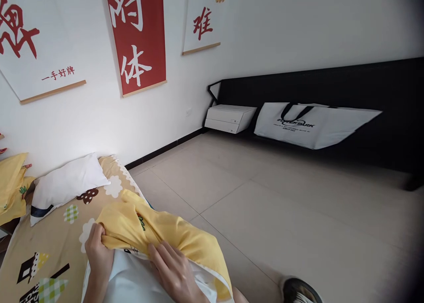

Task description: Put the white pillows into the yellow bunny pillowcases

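Observation:
A yellow pillowcase (198, 241) with a small pineapple print lies bunched in front of me, over the edge of the bed. My left hand (99, 259) is closed on its gathered left edge. Farther right, my right hand (174, 267) grips the same cloth, fingers curled over its rim. Below the yellow cloth, between my hands, shows smooth white fabric (132, 276) that looks like a pillow; how much of it sits inside the pillowcase is hidden.
The bed (62, 241) has a patterned beige sheet and a white pillow (69, 183) at its head. More yellow cloth (11, 188) is at the far left. White boxes (228, 117) and a white bag (298, 124) rest on a black frame. A shoe (301, 290) shows below.

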A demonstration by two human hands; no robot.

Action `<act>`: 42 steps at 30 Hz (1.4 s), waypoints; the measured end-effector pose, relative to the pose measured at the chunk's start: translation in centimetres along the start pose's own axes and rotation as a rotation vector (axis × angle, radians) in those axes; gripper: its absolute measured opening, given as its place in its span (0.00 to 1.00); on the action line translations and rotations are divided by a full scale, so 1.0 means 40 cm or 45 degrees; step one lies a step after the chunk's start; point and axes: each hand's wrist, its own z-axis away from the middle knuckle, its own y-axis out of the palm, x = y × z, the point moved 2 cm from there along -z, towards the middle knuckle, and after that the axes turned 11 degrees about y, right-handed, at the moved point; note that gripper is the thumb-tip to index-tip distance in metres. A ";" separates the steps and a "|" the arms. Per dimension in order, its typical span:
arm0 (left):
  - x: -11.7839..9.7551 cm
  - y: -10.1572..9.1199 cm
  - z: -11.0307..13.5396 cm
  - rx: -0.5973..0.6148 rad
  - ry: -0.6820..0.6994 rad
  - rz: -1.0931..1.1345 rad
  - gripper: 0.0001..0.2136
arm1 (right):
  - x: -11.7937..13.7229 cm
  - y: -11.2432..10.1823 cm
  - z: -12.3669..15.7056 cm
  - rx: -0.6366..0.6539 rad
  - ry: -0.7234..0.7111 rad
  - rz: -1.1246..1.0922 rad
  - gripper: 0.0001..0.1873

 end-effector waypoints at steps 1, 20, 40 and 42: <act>0.010 0.006 -0.005 -0.032 -0.054 -0.032 0.09 | 0.001 0.003 0.007 0.013 -0.004 0.009 0.12; -0.059 0.102 0.086 0.661 0.377 0.049 0.13 | -0.045 0.089 -0.095 0.668 0.624 0.009 0.26; -0.024 0.211 0.169 1.097 0.248 0.268 0.31 | -0.175 0.105 -0.064 0.766 0.728 0.138 0.13; -0.026 0.189 0.185 1.107 0.316 0.326 0.31 | -0.163 0.112 -0.052 0.757 0.711 0.072 0.13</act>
